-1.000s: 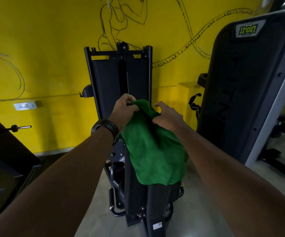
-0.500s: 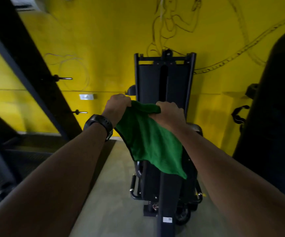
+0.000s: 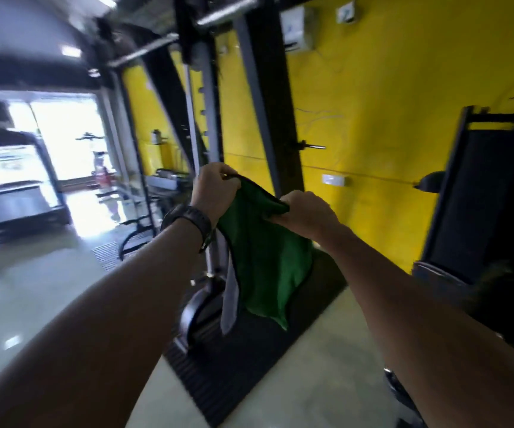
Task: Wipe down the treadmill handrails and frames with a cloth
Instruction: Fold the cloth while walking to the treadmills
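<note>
Two hands of mine, my left hand [image 3: 211,193] and my right hand [image 3: 303,211], one green cloth [image 3: 265,257] between them, one black watch [image 3: 192,219] on my left wrist, one treadmill [image 3: 18,205] far left, one ribbed black mat [image 3: 249,350] near centre, one black machine [image 3: 490,196] at right, one white wall socket [image 3: 332,179] far behind.

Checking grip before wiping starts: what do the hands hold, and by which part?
The green cloth, by its top edge: the left hand grips one upper corner, the right hand the other; the rest hangs free.
</note>
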The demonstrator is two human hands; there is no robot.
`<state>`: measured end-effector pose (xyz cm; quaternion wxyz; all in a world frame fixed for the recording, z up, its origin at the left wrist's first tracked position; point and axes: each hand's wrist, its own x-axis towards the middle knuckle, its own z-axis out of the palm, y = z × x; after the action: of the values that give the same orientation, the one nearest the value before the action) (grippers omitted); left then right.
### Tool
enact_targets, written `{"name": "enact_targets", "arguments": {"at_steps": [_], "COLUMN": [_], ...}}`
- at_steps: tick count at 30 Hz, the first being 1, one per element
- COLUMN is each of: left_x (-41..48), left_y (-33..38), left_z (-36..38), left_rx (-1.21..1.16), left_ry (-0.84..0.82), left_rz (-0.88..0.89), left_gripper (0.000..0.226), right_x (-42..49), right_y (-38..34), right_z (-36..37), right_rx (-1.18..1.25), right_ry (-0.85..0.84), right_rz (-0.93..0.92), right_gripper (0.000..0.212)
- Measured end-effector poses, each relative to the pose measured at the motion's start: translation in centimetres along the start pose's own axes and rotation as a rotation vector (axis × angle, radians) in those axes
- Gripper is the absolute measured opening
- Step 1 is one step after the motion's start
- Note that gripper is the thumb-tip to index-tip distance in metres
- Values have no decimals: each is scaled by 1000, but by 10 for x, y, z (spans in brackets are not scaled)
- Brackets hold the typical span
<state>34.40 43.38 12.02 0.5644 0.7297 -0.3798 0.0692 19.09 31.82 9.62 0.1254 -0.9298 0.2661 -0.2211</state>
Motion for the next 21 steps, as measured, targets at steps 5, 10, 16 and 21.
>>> {"name": "enact_targets", "arguments": {"at_steps": [5, 10, 16, 21], "left_x": [10, 14, 23, 23], "left_y": [-62, -128, -205, -246], "left_z": [-151, -286, -427, -508], "left_rx": [12, -15, -62, -104], "left_ry": [94, 211, 311, 196], "left_rz": [-127, -191, -245, -272], "left_gripper": [12, 16, 8, 36], "right_x": [46, 83, 108, 132], "right_y": [-155, -316, -481, -577], "right_z": [65, 136, 215, 274], "right_rx": [93, 822, 1185, 1307], "right_ry": [-41, -221, -359, -394], "right_rz": [-5, 50, 69, 20], "right_gripper": [60, 64, 28, 17]}}
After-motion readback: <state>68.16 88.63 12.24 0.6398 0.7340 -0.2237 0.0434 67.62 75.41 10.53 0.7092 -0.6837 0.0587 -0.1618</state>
